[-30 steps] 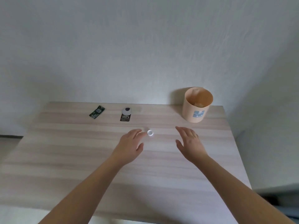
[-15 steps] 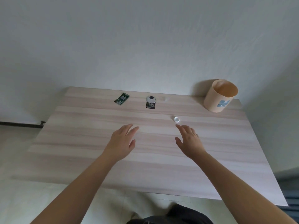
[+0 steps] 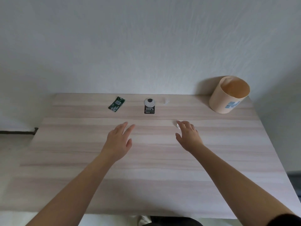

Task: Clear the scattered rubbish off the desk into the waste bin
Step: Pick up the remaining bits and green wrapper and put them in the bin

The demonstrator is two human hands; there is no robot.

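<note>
A beige round waste bin (image 3: 228, 98) with a blue label stands at the desk's far right corner. A small white bottle cap (image 3: 177, 125) lies mid-desk, partly hidden under the fingertips of my right hand (image 3: 188, 136), which is flat with fingers apart. My left hand (image 3: 119, 141) hovers open over the desk, holding nothing. Near the far edge lie a green wrapper (image 3: 116, 104), a black packet marked "100%" with a silver disc on top (image 3: 149, 106), and a small clear scrap (image 3: 165, 101).
The light wooden desk (image 3: 146, 168) butts against a white wall. Its right edge runs close to a side wall. A dark cable or skirting line (image 3: 17, 132) shows on the floor at the left.
My right hand has reached forward until its fingertips cover the white cap. My left hand stayed roughly where it was. The head view shifted slightly.
</note>
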